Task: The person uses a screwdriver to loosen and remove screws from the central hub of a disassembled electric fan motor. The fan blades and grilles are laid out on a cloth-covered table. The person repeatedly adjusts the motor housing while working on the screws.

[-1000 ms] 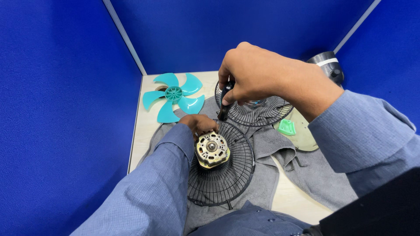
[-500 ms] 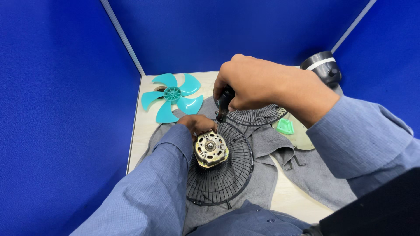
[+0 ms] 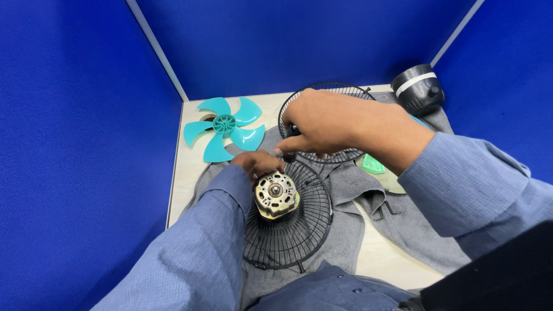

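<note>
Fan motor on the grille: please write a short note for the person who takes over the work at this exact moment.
Left hand: grips the fan motor, which sits at the centre of the black wire grille on the grey cloth.
Right hand: closed on a dark tool handle, tip pointing down near the motor's top edge.
Done: teal fan blade lies apart on the table, off the motor. Second grille lies behind the right hand. Black housing stands at the far right corner; green part beside the cloth.
Left: motor is on the grille; whether its fasteners are in cannot be seen.
</note>
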